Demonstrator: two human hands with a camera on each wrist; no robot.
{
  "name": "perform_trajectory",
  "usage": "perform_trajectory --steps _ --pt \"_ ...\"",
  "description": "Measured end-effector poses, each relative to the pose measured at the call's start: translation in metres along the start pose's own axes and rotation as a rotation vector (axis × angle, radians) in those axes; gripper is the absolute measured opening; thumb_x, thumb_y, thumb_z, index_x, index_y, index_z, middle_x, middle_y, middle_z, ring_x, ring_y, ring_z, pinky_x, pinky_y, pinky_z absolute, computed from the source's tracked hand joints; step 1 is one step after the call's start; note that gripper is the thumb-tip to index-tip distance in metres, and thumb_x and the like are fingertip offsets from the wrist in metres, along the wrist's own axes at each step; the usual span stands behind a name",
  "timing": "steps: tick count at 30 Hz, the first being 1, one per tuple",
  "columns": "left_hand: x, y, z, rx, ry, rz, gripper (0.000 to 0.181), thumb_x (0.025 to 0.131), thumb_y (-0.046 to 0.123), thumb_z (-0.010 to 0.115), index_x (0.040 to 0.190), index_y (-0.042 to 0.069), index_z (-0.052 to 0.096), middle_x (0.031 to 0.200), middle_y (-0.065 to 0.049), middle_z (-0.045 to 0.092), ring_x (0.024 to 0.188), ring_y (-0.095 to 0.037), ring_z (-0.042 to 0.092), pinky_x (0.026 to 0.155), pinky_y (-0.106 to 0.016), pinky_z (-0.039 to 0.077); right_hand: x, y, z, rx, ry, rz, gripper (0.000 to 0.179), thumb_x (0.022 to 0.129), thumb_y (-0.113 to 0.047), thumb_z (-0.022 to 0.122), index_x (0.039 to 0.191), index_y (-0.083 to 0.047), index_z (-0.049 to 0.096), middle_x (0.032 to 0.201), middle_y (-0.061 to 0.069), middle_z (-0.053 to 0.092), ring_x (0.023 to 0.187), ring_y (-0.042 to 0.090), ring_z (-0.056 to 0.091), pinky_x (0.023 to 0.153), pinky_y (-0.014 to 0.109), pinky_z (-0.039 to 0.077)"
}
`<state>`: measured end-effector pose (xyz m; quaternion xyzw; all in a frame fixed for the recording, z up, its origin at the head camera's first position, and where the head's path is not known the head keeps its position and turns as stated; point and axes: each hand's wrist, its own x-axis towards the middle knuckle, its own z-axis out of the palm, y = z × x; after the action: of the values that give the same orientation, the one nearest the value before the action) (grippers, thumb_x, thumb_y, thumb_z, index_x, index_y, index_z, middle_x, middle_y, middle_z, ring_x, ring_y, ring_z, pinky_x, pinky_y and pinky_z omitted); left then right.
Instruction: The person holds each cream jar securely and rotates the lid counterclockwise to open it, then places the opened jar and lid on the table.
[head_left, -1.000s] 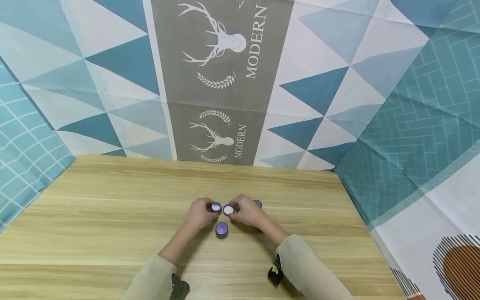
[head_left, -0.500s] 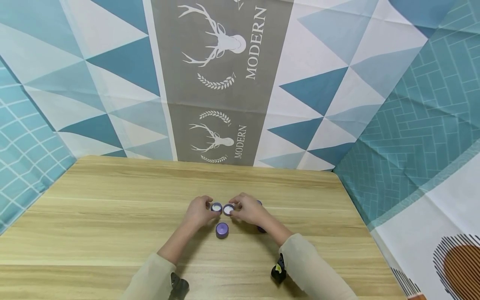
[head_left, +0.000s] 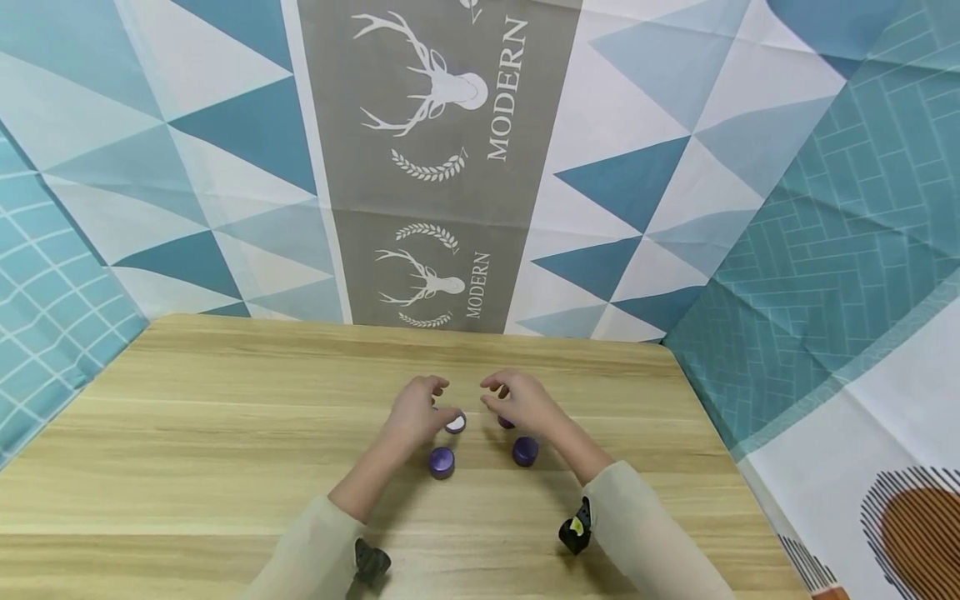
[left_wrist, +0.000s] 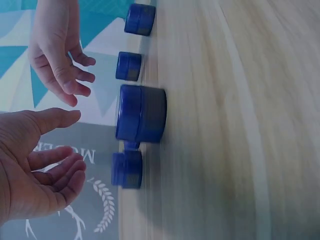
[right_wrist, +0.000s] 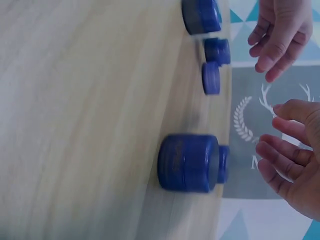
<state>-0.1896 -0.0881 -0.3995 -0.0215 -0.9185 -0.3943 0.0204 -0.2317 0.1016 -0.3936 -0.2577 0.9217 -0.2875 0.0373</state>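
My left hand [head_left: 422,412] hovers over the wooden table with loosely bent fingers and nothing in its grasp. Beneath its thumb lies a small upturned purple lid [head_left: 455,424], white inside. An uncapped jar [right_wrist: 218,51] stands beside that lid [right_wrist: 211,78] in the right wrist view; in the head view the left hand mostly hides it. My right hand [head_left: 523,406] is also raised, fingers loosely bent and holding nothing. One purple jar [head_left: 506,422] shows partly below it. Two more lidded jars stand nearer me, one on the left [head_left: 442,463] and one on the right [head_left: 525,451].
The wooden tabletop [head_left: 225,450] runs back to a patterned cloth [head_left: 427,183] with deer prints and triangles. Teal tiled cloth [head_left: 52,317] hangs at the left. Each sleeve has a black wrist device [head_left: 575,533].
Both hands have let go of the open jar and the lid and lifted. The right hand has moved away to the right, uncovering the near right jar.
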Motion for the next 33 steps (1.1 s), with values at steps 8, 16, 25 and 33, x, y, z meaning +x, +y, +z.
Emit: perform_trajectory --steps 8,16,25,33 --pt "0.002 0.012 0.011 -0.056 -0.06 0.025 0.05 0.075 0.018 0.075 0.118 0.0 0.058 0.108 -0.015 0.06 0.099 -0.031 0.059 0.083 -0.041 0.051 -0.007 0.013 -0.01 -0.013 0.028 0.031 0.026 0.088 -0.018 0.063 0.111 -0.005 0.066 0.108 0.009 0.065 0.086 0.019 0.061 0.072 0.03 0.051" --pt "0.01 0.02 0.027 -0.049 -0.093 0.074 0.048 0.074 0.018 0.076 0.116 0.0 0.06 0.103 -0.015 0.062 0.093 -0.028 0.06 0.078 -0.038 0.052 -0.017 0.022 -0.015 0.014 0.016 0.093 0.028 0.085 -0.014 0.066 0.111 -0.003 0.065 0.108 0.011 0.064 0.084 0.018 0.06 0.071 0.03 0.05" --pt "0.017 0.026 0.044 -0.002 -0.116 0.096 0.045 0.074 0.016 0.077 0.112 -0.001 0.061 0.099 -0.015 0.064 0.09 -0.027 0.061 0.079 -0.037 0.052 -0.024 0.034 -0.011 0.023 0.041 0.11 0.024 0.084 -0.011 0.067 0.107 -0.003 0.067 0.109 0.01 0.065 0.08 0.015 0.059 0.066 0.024 0.049" --pt "0.022 0.025 0.055 0.015 -0.128 0.102 0.044 0.072 0.014 0.076 0.11 -0.002 0.062 0.098 -0.016 0.065 0.091 -0.029 0.061 0.08 -0.039 0.051 -0.028 0.039 -0.007 0.035 0.03 0.116 0.028 0.082 -0.008 0.067 0.11 -0.003 0.065 0.103 0.012 0.065 0.08 0.015 0.06 0.063 0.022 0.049"
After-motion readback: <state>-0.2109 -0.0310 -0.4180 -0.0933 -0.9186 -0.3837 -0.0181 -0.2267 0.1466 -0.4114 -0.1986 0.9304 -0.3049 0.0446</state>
